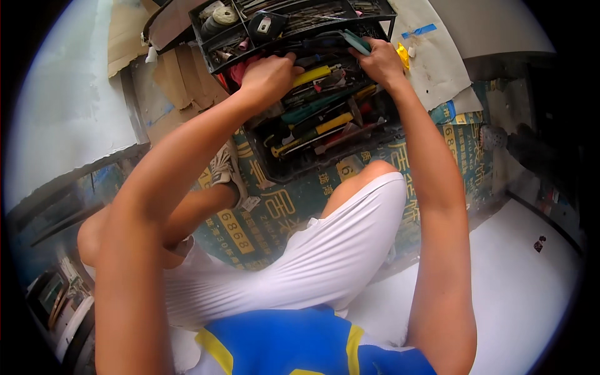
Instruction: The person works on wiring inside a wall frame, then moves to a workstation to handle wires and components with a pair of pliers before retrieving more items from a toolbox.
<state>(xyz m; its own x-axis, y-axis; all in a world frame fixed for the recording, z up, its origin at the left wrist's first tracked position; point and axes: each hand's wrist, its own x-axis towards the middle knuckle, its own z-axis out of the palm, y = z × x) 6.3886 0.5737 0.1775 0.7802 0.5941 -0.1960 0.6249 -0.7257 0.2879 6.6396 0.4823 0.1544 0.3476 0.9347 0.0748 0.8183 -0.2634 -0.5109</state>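
Observation:
A black toolbox (270, 167) stands open in front of me, its compartment tray (300, 39) raised at the back. My right hand (379, 61) is closed on a teal-handled tool (356, 42) at the tray's right front; its exact kind is unclear. On the left, my left hand (270, 76) reaches into the box with curled fingers. What they hold, if anything, is hidden. Red cloth-like material (239, 72) shows beside that hand. Below both hands lie yellow-handled tools (311, 76), a green-handled tool (303, 115) and a yellow-and-black tool (334, 124).
The tray holds a black tape measure (267, 25), a roll of twine (224, 15) and many thin bits. Cardboard (178, 78) lies left of the box, a pale sheet (431, 62) right. Printed green floor covering (275, 206) runs beneath. My bent legs are close to the box.

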